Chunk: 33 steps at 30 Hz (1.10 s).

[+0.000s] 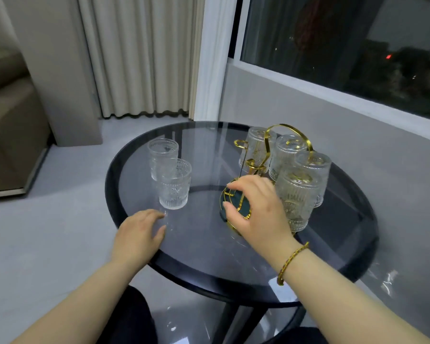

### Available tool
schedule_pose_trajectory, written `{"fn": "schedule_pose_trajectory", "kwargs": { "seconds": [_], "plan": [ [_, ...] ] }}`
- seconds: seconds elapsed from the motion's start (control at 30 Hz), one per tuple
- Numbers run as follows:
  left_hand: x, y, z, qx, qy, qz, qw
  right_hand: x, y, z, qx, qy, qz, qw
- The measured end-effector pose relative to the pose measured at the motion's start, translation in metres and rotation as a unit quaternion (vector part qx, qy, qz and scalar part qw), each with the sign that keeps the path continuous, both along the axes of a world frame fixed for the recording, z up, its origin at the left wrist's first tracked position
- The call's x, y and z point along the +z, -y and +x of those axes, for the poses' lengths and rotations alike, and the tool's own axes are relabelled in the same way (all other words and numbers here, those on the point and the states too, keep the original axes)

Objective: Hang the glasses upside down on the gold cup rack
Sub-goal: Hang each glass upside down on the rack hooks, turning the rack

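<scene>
The gold cup rack stands on the right half of a round glass table. Several ribbed clear glasses hang on it upside down, the nearest one at the front right. Two more glasses stand upright on the left: a near one and a far one. My right hand grips the rack's dark green, gold-rimmed base, thumb and fingers closed on its edge. My left hand rests flat on the table just below the near upright glass, fingers apart, holding nothing.
The table has a dark rim and stands close to a grey wall with a window on the right. Cream curtains hang behind it. A beige sofa sits at the far left. A gold bracelet circles my right wrist.
</scene>
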<state>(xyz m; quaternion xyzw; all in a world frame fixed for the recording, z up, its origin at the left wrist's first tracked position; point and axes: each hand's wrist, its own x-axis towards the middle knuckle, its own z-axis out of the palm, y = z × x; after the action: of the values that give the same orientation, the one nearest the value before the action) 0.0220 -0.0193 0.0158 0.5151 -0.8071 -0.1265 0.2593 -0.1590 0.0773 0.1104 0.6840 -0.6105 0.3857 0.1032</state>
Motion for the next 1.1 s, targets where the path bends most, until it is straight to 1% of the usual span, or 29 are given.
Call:
{"fn": "schedule_pose_trajectory", "kwargs": {
  "seconds": [0.1,0.2,0.33,0.4,0.53,0.7,0.83,0.93,1.0,1.1],
  "plan": [
    [-0.008,0.005,0.007,0.029,-0.003,0.030,0.999,-0.036,0.033,0.023,0.028,0.123,0.103,0.987],
    [-0.012,0.008,0.007,0.028,0.000,0.041,0.999,-0.067,0.067,0.037,0.010,0.235,0.193,0.952],
    [-0.014,0.011,0.009,0.020,0.004,0.024,1.000,-0.088,0.108,0.050,-0.009,0.328,0.268,0.906],
    [-0.015,0.012,0.009,0.021,0.001,0.020,1.000,-0.093,0.122,0.053,-0.023,0.331,0.271,0.903],
    [-0.017,0.014,0.009,0.024,-0.003,0.024,0.999,-0.097,0.140,0.057,-0.046,0.303,0.261,0.916],
    [-0.016,0.014,0.009,0.019,-0.004,0.022,1.000,-0.097,0.150,0.057,-0.064,0.321,0.238,0.915],
    [-0.016,0.014,0.010,0.015,0.000,0.016,1.000,-0.095,0.140,0.053,-0.044,0.354,0.237,0.904],
    [-0.018,0.015,0.011,0.012,0.003,0.014,1.000,-0.082,0.121,0.049,-0.009,0.365,0.210,0.907],
    [-0.017,0.014,0.011,0.010,0.006,0.023,1.000,-0.063,0.101,0.043,0.018,0.349,0.183,0.919],
    [-0.019,0.016,0.012,0.004,0.004,0.030,1.000,-0.024,0.068,0.031,0.061,0.280,0.183,0.940]
  ]
}}
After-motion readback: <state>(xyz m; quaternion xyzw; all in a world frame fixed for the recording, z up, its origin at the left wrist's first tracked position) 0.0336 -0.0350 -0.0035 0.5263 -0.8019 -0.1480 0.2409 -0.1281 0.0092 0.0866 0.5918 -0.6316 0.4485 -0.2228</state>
